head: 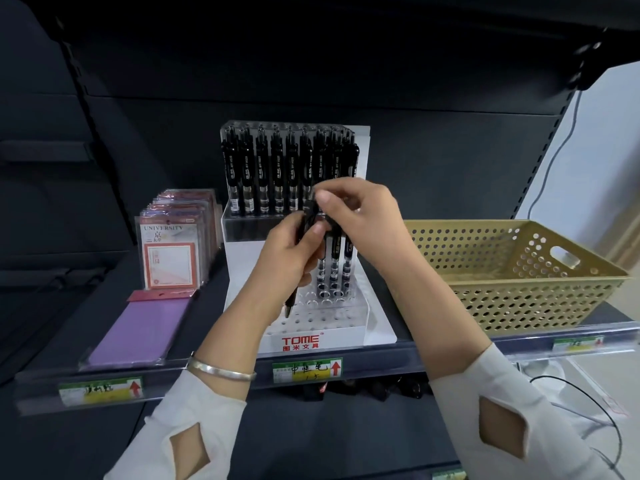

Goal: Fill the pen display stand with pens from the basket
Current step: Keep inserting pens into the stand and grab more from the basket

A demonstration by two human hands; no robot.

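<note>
Left hand: our left hand (294,247) is closed round a small bunch of black pens (297,282), gripped about mid-barrel, tips pointing down in front of the display stand (346,327).
Right hand: our right hand (360,216) pinches the top end of one pen between thumb and fingertips, just above the left hand; we judge we are drawing it out of the bunch.
How the pens handle: we judge them light, stiff and smooth-sided, so they may slide in a loose fist; a pinch near the clip end should steer the tip best.
Stand: its back tier is full of upright pens; on the lower front tier three seated pens (334,268) stand at the back right, and the holes nearer us are open.
Basket: the tan perforated basket (519,271) sits just right of the stand; we cannot see any pens inside it.
Shelf: the stand rests on a dark shelf (214,282) with price tags along its front edge.
Neighbours: left of the stand are packets of note cards (169,254) and a purple packet (138,330).
Room: right of the basket, a pale wall and a hanging cable.
</note>
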